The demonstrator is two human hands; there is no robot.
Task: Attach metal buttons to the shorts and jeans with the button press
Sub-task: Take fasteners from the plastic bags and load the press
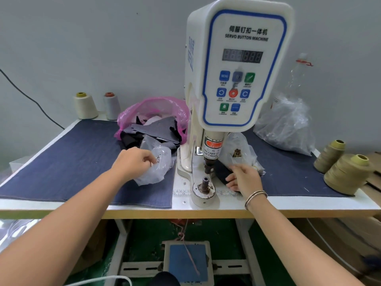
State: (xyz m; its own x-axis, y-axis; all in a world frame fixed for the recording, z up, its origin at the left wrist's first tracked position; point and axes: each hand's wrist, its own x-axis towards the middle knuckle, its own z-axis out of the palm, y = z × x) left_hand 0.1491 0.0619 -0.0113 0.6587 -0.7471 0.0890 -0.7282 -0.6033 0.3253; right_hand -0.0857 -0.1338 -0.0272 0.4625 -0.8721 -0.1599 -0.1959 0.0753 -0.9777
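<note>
Head view: person at a servo button press (237,65), both bare arms reaching onto the table (288,209). No shorts or jeans are on the die; the lower die post (205,182) stands bare under the upper punch (208,166).

Step in hand, as I judge it: picking button parts out of the bags to load the press. To do it well, pinch out one part only, keep the bag mouth up so nothing spills, seat the part square on the lower die, and keep fingers clear of the punch before touching the foot pedal (187,261) down below.

Left hand (134,162): fingers curled, pinching into the mouth of a clear plastic bag (156,168) lying left of the press on the denim mat (72,157). Small metal glint at the fingertips; can't tell if a button is actually held.

Right hand (243,177): loosely curled, palm down, fingers resting on a dark fabric piece (221,172) just right of the die. Looks like touching or lightly gripping; can't tell which, nor whether that is a garment.

Second clear bag with brass buttons (237,153) sits just behind the right hand, near the press column.

Far left: pink bag of fabric scraps (152,116), two thread cones. Far right: a crumpled clear bag, olive thread cones (348,172) at the table's right edge.
</note>
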